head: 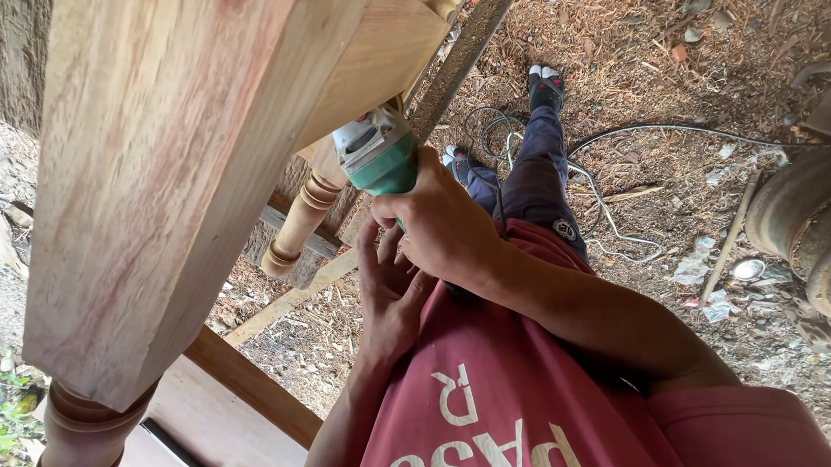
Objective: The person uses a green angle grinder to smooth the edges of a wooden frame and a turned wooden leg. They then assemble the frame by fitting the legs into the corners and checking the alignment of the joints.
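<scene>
My right hand [444,227] grips the body of a green and grey angle grinder [377,152], whose head presses against the underside of a large pale wooden post [167,157]. Just beneath it, my left hand [389,293] rests with fingers spread against the grinder's rear and my right wrist. The tool's disc is hidden by the wood. A turned wooden leg [301,221] stands right behind the grinder.
Sawdust and chips cover the ground [647,66]. A cable [603,209] loops near my feet [545,85]. A round carved wooden piece [813,227] lies at the right. Wooden rails [250,380] run below the post, with a plank [465,54] leaning beyond.
</scene>
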